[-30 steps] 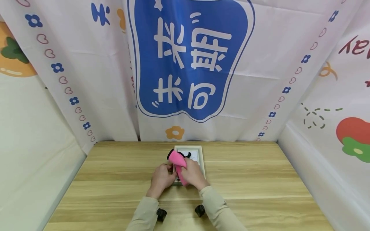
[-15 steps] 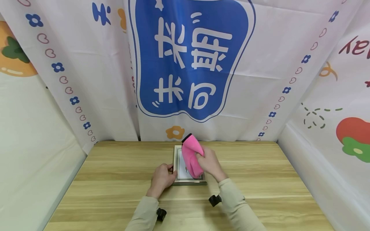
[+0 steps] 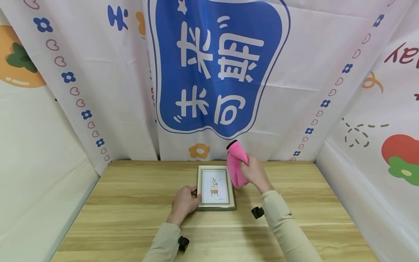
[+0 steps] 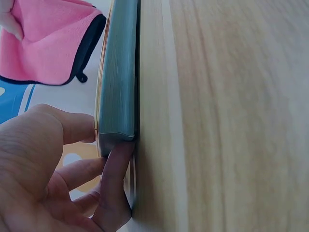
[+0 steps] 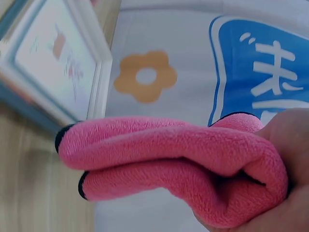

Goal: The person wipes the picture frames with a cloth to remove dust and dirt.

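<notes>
A picture frame (image 3: pixel 215 188) with a pale moulding and a small plant print lies face up near the table's back edge. Its left side is held by my left hand (image 3: pixel 185 202). In the left wrist view, the thumb (image 4: pixel 79 128) lies over the front edge and a finger (image 4: pixel 116 176) reaches under the corner of the frame (image 4: pixel 117 77). My right hand (image 3: pixel 256 174) grips a pink towel (image 3: pixel 238 167) with black edging, raised at the frame's right side. The towel (image 5: pixel 169 150) hangs in soft folds in the right wrist view.
The wood-grain table (image 3: pixel 140 189) ends at the back against a white printed curtain (image 3: pixel 281 120) with a blue sign. Similar white cloth walls stand on the left and right. A small black camera (image 3: pixel 257 212) sits at the right wrist, another camera (image 3: pixel 183 243) at the left.
My right hand has lifted the towel off the picture and moved it to the right, uncovering the print. The left hand keeps its place on the frame's left side.
</notes>
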Tool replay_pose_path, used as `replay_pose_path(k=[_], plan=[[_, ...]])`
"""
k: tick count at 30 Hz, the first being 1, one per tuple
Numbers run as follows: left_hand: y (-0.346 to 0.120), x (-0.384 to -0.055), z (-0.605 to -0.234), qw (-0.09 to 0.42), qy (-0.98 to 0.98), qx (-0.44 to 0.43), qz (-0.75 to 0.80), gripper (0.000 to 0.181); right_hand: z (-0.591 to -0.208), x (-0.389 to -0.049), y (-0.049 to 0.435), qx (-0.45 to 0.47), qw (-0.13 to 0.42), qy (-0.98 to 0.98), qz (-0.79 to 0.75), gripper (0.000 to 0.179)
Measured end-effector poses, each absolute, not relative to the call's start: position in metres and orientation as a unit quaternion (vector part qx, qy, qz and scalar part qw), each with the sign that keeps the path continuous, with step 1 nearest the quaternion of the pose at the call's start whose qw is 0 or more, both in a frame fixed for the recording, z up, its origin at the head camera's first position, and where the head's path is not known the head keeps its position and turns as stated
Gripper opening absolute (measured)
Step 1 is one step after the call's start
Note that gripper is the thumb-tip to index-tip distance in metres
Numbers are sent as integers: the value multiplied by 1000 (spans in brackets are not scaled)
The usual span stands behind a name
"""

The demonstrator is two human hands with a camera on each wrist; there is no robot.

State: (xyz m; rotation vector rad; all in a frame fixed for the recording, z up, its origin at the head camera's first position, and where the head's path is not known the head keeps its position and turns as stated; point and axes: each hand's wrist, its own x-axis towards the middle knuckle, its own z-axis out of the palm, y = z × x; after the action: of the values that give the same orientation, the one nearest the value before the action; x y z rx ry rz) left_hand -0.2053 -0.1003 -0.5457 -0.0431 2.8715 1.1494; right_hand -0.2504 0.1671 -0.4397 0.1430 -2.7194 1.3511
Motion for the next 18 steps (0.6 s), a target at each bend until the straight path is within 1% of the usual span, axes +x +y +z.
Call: replay_pose_path(k=[4, 8, 12, 15, 18], plan=[[-101, -204, -546, 21, 925, -12, 378, 43, -439, -257, 176, 42, 54, -901, 428, 21], [-101, -204, -547, 18, 924, -15, 383, 43, -447, -259, 177, 56, 85, -917, 386, 11], [-101, -204, -546, 19, 924, -20, 382, 44, -462, -254, 167, 66, 105, -932, 341, 5], [-101, -204, -547, 18, 924, -17, 382, 43, -473, -250, 158, 66, 105, -935, 332, 5], [-101, -203, -547, 17, 923, -12, 384, 43, -482, -249, 148, 67, 88, -927, 359, 7]])
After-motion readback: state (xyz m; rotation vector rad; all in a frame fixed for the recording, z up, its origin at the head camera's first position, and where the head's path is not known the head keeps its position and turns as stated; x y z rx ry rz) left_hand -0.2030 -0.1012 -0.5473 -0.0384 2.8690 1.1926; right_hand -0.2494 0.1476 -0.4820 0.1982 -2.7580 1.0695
